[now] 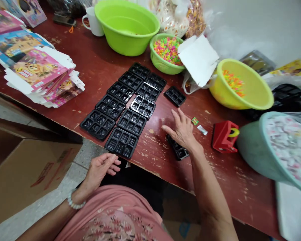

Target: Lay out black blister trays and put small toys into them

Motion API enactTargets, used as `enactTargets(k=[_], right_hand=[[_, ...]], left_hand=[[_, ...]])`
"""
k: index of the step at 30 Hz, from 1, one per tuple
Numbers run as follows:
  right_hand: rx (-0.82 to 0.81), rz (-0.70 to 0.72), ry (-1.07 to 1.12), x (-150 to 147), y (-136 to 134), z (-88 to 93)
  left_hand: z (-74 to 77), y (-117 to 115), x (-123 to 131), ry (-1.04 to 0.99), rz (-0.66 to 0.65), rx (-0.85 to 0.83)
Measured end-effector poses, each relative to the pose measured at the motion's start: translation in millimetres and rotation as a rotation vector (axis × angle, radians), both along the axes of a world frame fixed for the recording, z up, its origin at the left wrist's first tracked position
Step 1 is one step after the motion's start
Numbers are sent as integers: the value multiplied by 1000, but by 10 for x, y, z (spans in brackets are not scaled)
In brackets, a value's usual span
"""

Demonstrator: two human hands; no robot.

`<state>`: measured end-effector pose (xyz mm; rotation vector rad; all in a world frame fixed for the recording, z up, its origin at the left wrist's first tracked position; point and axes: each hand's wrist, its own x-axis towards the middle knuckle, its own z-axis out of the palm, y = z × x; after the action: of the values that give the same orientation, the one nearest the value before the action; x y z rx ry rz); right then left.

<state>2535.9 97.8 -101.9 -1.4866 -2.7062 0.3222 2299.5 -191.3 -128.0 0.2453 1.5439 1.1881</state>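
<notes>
Two columns of black plastic trays, each divided into small square compartments, lie side by side on the red table. My left hand is just off the table's front edge, below the nearest tray. Its thumb and fingers are curled together, and no object shows in them. With its fingers spread, my right hand is over the table to the right of the columns. Partly hidden beneath it is another black tray; whether they touch I cannot tell. One more separate tray lies beyond my right fingertips.
Flattened printed boxes are stacked at left. Behind stand a large green basin, a white mug and a green basket of colourful pieces. Rightward are a yellow bowl, red tape dispenser and pale-green tub of wrapped packets.
</notes>
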Motion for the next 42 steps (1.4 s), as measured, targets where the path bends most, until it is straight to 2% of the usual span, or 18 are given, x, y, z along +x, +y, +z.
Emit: enactTargets(k=[3, 6, 8, 11, 14, 16, 18, 21, 24, 26, 29, 34, 37, 40, 42], right_hand=[[-92, -130, -64, 538, -285, -103], [-114, -108, 1, 716, -401, -274], [-93, -35, 81, 612, -298, -363], [-63, 29, 221, 288, 51, -401], [-8, 18, 357, 7, 331, -314], [36, 28, 424, -92, 334, -194], [68, 81, 490, -137, 170, -41], [65, 182, 597, -189, -271, 194], [31, 240, 637, -274, -708, 343], [-3, 244, 640, -322, -902, 365], [-93, 201, 657, -331, -1014, 304], [-273, 203, 706, -258, -988, 162], [-510, 228, 815, -256, -1051, 163], [-788, 145, 968, -295, -1184, 230], [-898, 93, 1049, -330, -1268, 274]], left_hand=[[-6, -25, 17, -1, -43, 14], [-31, -32, 39, 12, -78, 18], [-51, -37, 46, 29, -103, 19], [-49, -66, 40, 54, -130, 9], [33, -102, 48, 91, -183, 9], [136, -76, 86, 91, -224, 40], [253, 36, 153, 72, -220, 94], [382, 363, 277, 20, -125, 241], [408, 712, 396, -87, -85, 410], [386, 850, 458, -141, -95, 455], [339, 888, 505, -165, -67, 447], [320, 836, 486, -157, -19, 434], [381, 860, 476, -234, -16, 434], [457, 891, 493, -299, -46, 465], [485, 900, 510, -328, -77, 495]])
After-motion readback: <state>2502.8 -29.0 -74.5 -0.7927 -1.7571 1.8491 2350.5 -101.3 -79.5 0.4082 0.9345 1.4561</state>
